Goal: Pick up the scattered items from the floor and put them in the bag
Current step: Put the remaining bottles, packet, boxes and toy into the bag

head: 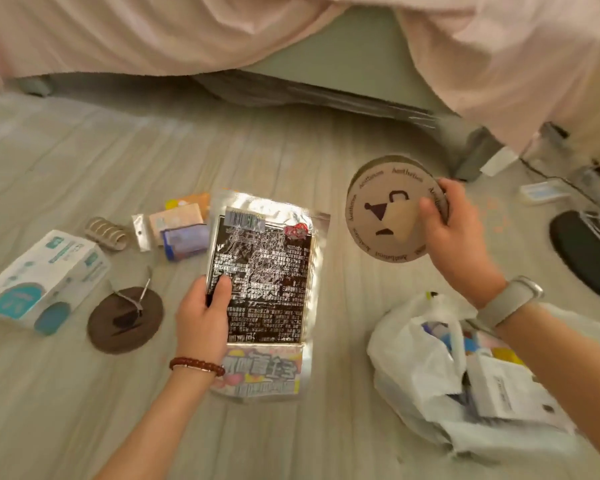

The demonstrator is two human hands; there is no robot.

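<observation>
A silver foil packet [262, 271] is held above the floor [291, 161], its lower left edge pinched by the left hand [203, 317]. The right hand [454, 226] grips a round cardboard box [387, 209] by its rim, above the open white plastic bag [420, 358]. A white carton [42, 278], a brown disc [125, 320] and small packets [182, 226] lie on the floor to the left.

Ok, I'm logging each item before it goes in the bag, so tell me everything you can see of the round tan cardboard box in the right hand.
The round tan cardboard box is a shallow drum, its flat face turned toward the camera. That face bears dark abstract shapes, a paler patch and wording repeated round the rim. The right hand grips its right edge, thumb on the face, holding it above the floor.
</observation>
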